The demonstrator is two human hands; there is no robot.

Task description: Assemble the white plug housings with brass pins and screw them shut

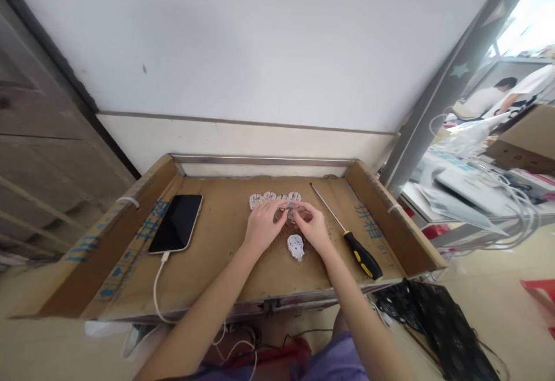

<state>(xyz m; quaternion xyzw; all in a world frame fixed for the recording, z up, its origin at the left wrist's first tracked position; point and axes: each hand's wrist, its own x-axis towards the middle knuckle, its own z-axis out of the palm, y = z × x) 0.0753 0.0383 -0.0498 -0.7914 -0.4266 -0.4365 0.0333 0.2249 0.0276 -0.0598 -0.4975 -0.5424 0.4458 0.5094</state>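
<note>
Head view, read from the left: a phone (176, 223) lies face up well to the left of the grip, tethered by a white cable (156, 288) that drops over the front edge of the cardboard-lined bench (225, 277), so it sits out of the working space while plugged in. Next comes the left hand (261, 225), its fingers curled onto a small plug part (293, 212) that both hands pinch between them, low over the bench where it can be steadied. Just beyond the grip stands a short row of white plugs (273, 198), prongs up, lined close together within easy reach. Just below the grip lies one white plug face (295, 247), flat and apart from the row. The right hand (313, 228) closes on the same part from the other side. Right of the grip rests a screwdriver (347, 233), handle toward the person, ready to be picked up.
</note>
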